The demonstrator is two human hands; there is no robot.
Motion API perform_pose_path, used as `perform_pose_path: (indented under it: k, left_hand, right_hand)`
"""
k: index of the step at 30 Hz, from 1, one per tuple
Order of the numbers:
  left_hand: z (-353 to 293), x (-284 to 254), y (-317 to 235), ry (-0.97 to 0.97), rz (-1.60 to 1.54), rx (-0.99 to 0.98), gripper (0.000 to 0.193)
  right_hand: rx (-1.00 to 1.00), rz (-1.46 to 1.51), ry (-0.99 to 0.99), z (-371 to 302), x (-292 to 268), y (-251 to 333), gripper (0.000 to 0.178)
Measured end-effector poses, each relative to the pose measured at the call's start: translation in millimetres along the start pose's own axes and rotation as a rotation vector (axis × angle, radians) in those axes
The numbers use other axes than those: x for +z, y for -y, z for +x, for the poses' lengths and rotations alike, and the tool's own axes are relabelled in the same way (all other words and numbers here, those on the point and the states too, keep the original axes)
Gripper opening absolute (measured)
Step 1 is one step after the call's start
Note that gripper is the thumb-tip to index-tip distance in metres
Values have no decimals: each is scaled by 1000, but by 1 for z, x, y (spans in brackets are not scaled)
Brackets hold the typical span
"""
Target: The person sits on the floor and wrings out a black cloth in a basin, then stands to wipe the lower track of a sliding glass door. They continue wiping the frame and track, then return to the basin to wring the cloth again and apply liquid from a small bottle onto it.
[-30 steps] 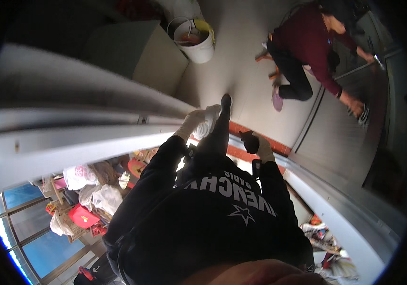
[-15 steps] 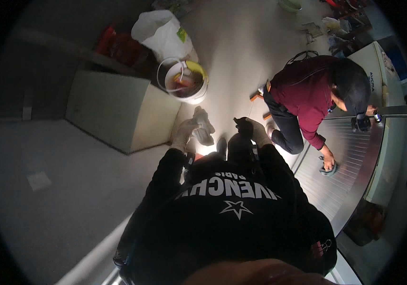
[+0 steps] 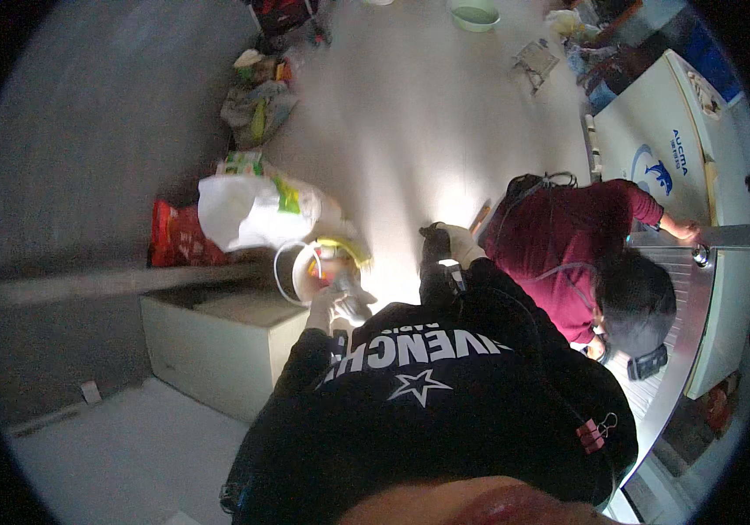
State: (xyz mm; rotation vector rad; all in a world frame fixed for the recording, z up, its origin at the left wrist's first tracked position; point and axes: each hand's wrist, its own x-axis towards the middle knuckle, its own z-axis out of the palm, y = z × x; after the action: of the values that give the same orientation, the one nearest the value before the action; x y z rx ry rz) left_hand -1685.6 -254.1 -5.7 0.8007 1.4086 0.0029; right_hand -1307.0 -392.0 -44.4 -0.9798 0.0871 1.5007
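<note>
My left hand (image 3: 322, 306), in a whitish glove, is closed round a crumpled grey cloth (image 3: 355, 304). It is beside a white bucket (image 3: 306, 278) with a raised handle and a yellow cloth (image 3: 346, 251) over its rim; reddish things show inside. My right hand (image 3: 464, 244), gloved too, grips a bunched black cloth (image 3: 433, 234) in front of my body. To my right, a person (image 3: 550, 236) in a maroon top and black cap bends over a ridged metal panel (image 3: 650, 394). One of their hands is at the panel's upper edge; the other is mostly hidden.
Left of the bucket are a white sack (image 3: 239, 214), a red bag (image 3: 174, 236) and a pale box-like cabinet (image 3: 209, 363). A white freezer (image 3: 655, 131) stands at far right. Farther off on the floor (image 3: 401, 114) are a green basin (image 3: 475, 16) and a small stool (image 3: 536, 61).
The view has shifted forward, and I appear nearer the bucket. My left hand with the grey cloth is now right beside it. The other person leans lower over the panel.
</note>
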Motion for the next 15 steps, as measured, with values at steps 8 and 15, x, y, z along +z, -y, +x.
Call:
perform_pose_path:
  k: [8, 15]
  left_hand:
    - [92, 28, -161, 55, 42, 368, 44]
    - [202, 44, -305, -66, -47, 139, 36]
  right_hand:
    - [16, 146, -175, 86, -38, 153, 31]
    - [-308, -49, -451, 122, -66, 241, 23]
